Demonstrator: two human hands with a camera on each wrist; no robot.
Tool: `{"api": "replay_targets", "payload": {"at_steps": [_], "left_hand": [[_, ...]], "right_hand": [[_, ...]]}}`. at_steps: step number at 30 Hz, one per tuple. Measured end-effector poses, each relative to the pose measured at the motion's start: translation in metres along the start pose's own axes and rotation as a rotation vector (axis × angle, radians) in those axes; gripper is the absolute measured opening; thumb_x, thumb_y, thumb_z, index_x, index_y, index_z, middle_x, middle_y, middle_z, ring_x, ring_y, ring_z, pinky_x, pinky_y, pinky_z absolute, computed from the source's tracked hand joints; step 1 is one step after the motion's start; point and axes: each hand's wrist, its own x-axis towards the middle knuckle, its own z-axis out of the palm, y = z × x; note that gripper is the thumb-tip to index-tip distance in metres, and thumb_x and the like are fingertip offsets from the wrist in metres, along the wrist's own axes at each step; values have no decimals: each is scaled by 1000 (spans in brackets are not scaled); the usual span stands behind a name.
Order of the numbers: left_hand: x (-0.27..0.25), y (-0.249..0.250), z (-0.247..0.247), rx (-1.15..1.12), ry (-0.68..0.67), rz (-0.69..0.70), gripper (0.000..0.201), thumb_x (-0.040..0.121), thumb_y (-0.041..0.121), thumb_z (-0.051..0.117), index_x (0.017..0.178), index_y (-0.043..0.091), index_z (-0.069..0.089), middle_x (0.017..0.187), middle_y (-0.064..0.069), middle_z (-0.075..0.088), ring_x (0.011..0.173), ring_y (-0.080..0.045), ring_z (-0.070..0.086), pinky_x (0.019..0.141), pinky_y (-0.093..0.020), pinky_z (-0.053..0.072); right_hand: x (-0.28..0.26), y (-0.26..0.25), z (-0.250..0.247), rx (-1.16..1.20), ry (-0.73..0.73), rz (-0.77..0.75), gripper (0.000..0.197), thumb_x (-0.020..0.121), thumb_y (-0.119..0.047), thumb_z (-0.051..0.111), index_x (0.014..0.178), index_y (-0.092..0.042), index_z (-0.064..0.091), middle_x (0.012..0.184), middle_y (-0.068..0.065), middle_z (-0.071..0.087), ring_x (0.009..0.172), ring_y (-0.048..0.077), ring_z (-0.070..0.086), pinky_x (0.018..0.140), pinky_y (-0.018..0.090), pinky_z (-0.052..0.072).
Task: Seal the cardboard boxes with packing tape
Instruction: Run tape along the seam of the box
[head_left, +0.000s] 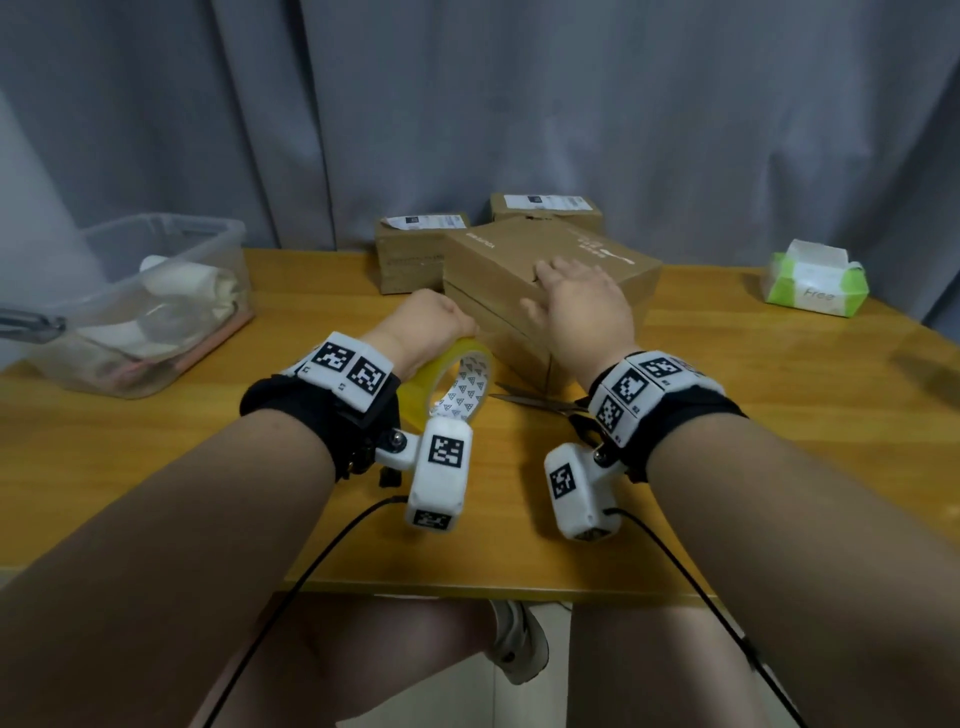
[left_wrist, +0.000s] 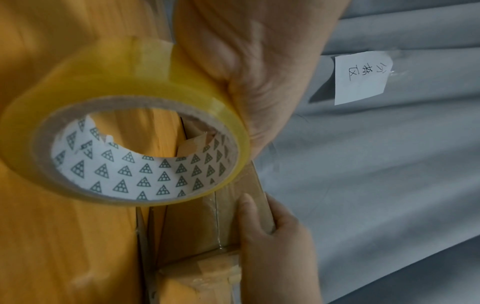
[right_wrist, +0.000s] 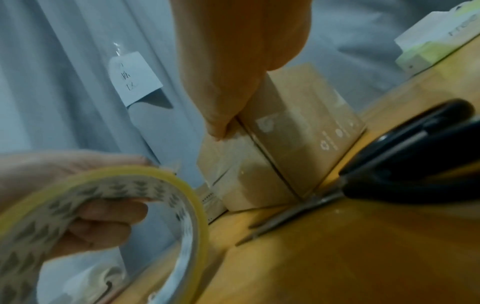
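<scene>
A brown cardboard box (head_left: 498, 265) lies slantwise at the middle of the wooden table (head_left: 727, 395). My right hand (head_left: 576, 296) lies flat on its lid with straight fingers, and the thumb presses the near side (left_wrist: 249, 207). Clear shiny tape (left_wrist: 215, 216) shows on that side of the box (right_wrist: 298, 144). My left hand (head_left: 426, 317) grips a yellowish tape roll (head_left: 457, 379) just left of the box's near corner. Several fingers curl through the roll's patterned core (right_wrist: 103, 216). The roll (left_wrist: 124, 144) hangs close to the box (left_wrist: 197, 226).
Black-handled scissors (head_left: 540, 402) lie on the table beside the box's near corner, under my right wrist. Two smaller labelled boxes (head_left: 415, 249) (head_left: 545, 208) stand behind. A clear plastic bin (head_left: 156, 291) sits at the left, a green tissue pack (head_left: 813, 286) at the right. A grey curtain hangs behind.
</scene>
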Motion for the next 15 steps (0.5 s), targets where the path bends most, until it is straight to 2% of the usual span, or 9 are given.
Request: {"api": "replay_targets", "payload": {"at_steps": [3,6,8,11,13,14,15], "left_hand": [[-1,5,1,61,-28,-8,11,88,14,63,80,7,63,69,-2,58,64,-15,56,58,-22,45],[-1,8,1,77,-39,8,14,89,14,62,89,1,66,70,-3,60,61,-14,56,59,-19,46],[-1,7,1,64,-32,-9,13,89,15,62,88,2,65,69,-4,61,59,-14,56,57,-20,47],[0,3,1,52,-3,-14,12,88,17,62,81,7,64,71,-4,61,61,-15,56,67,-30,50],[-1,1,0,34,12,-12,13,88,17,63,86,4,67,77,-7,65,64,-17,59,70,-30,50],[-2,0,0,18,18,-11,14,88,17,63,89,3,68,79,-8,67,65,-18,60,69,-29,50],[-3,-1,0,9,23,-8,14,87,17,64,89,4,68,80,-9,68,66,-18,61,68,-28,50]], "right_hand": [[-4,-3,7,-34,-3,6,60,95,-42,52,145,-17,33,153,6,34,143,23,26,118,39,12],[-1,-2,5,-20,16,14,56,97,-43,46,146,-17,33,152,7,36,142,24,30,118,39,15],[-1,-4,0,1,40,10,44,102,-38,34,138,-14,44,141,10,48,133,27,41,114,40,24],[-1,-5,-12,70,61,10,43,104,-33,25,117,-10,59,110,13,63,113,33,53,102,42,38],[3,0,-25,115,29,-7,45,104,-36,25,86,-15,60,77,7,61,96,33,56,105,42,36],[5,4,-31,126,2,-10,43,103,-38,28,82,-18,59,73,3,59,96,31,55,108,41,31],[7,9,-34,119,-25,-3,38,102,-43,31,92,-22,61,84,2,63,106,30,52,110,41,26]]}}
